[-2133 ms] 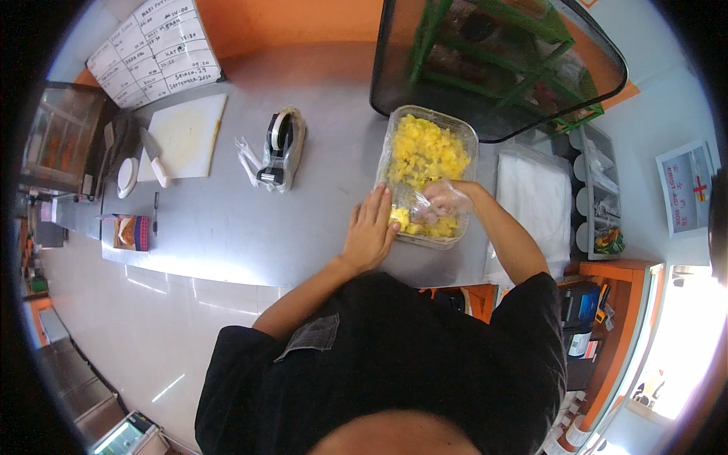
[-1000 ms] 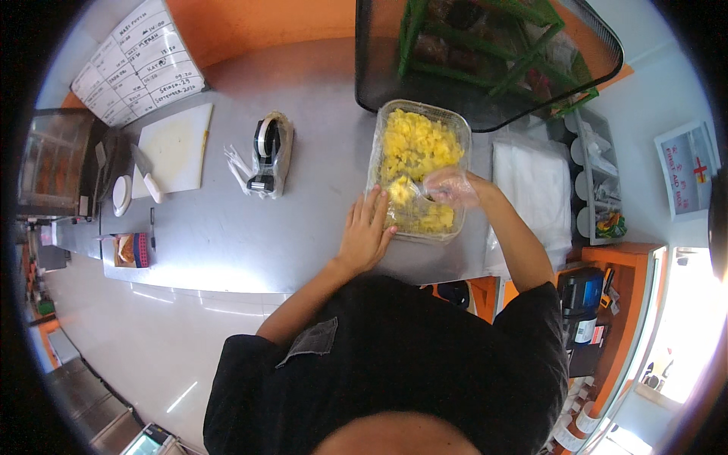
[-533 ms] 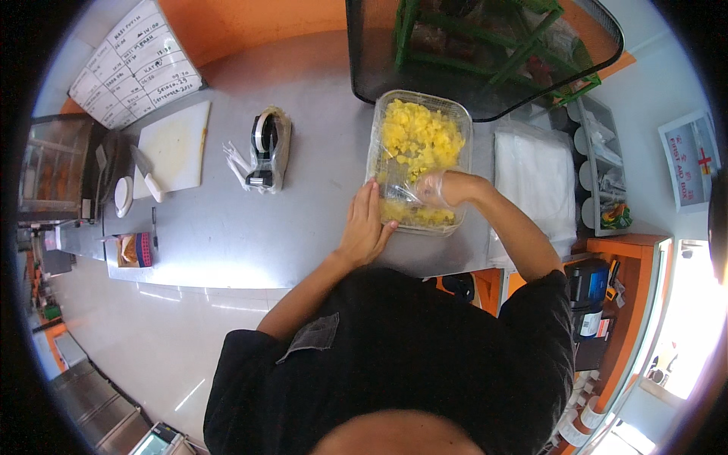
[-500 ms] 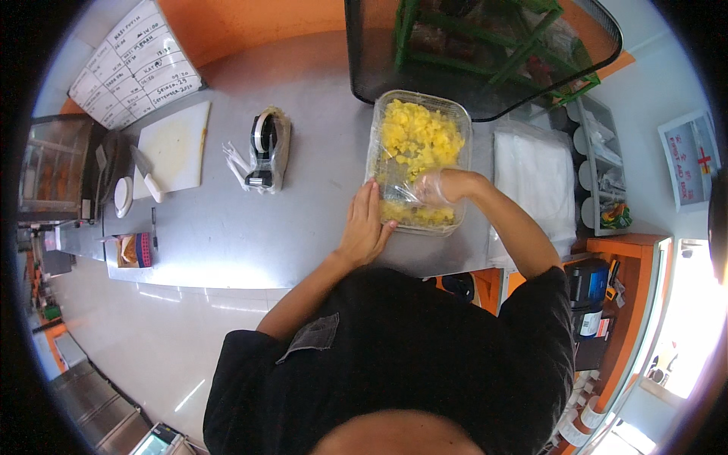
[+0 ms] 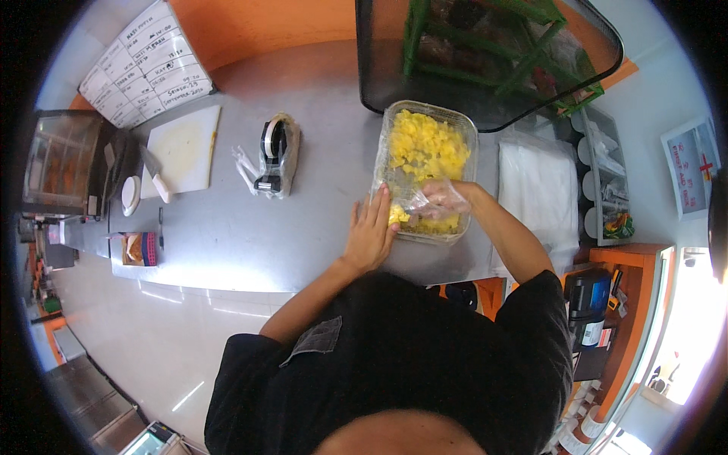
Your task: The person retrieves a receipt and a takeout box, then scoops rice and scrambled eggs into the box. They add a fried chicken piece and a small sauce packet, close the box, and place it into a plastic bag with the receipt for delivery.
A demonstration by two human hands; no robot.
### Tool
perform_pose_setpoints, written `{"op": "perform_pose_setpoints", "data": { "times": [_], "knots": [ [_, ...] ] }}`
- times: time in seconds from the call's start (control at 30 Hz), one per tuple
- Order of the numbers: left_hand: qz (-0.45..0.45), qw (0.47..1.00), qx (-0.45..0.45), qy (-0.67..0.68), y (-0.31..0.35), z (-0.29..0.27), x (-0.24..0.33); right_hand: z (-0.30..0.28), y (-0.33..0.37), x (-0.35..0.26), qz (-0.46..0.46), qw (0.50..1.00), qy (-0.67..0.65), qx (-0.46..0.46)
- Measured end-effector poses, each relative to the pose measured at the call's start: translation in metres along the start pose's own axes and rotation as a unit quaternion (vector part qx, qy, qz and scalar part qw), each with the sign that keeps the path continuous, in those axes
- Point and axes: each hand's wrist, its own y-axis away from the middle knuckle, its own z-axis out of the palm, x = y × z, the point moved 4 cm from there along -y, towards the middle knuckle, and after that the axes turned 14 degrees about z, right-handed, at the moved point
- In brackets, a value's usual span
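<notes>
A clear rectangular plastic container (image 5: pixel 473 163) stands on the steel counter in front of me, holding lumpy yellow food pieces (image 5: pixel 428 144) that look like scrambled egg. My left hand (image 5: pixel 369 231) lies along its near left side, fingers stretched out and touching the rim. Inside the near half is my right hand (image 5: pixel 442 199), in a loose clear plastic glove. Its fingers are bent and point left, low among the pieces; the film blurs what is between them. A small yellow clump sits between the two hands, and the container's bottom shows through just beyond them.
Behind the container stands a black mesh screen (image 5: pixel 493 129) with a green rack behind it. White plastic sheets (image 5: pixel 537 182) lie to the right. On the left are a tape dispenser (image 5: pixel 277 152), a cutting board (image 5: pixel 186 148), a knife (image 5: pixel 155 174) and a small patterned box (image 5: pixel 139 249).
My right hand has shifted within the container, its fingers now showing more through the glove. A yellow clump now shows beside my left fingers. The view has shifted slightly.
</notes>
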Motion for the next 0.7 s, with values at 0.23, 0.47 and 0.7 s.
{"op": "perform_pose_setpoints", "data": {
  "times": [0.23,0.47,0.7],
  "knots": [
    [-0.025,1.000,-0.004,0.016,-0.007,-0.014,0.006,0.011,0.014,-0.018,-0.014,0.982,0.173,0.072],
    [-0.019,0.998,0.045,0.050,-0.006,-0.009,0.002,-0.004,0.021,-0.012,-0.111,0.988,0.068,0.079],
    [0.007,0.996,0.065,0.064,-0.004,-0.003,-0.004,0.011,0.026,-0.021,-0.081,0.964,0.214,0.136]
  ]
}}
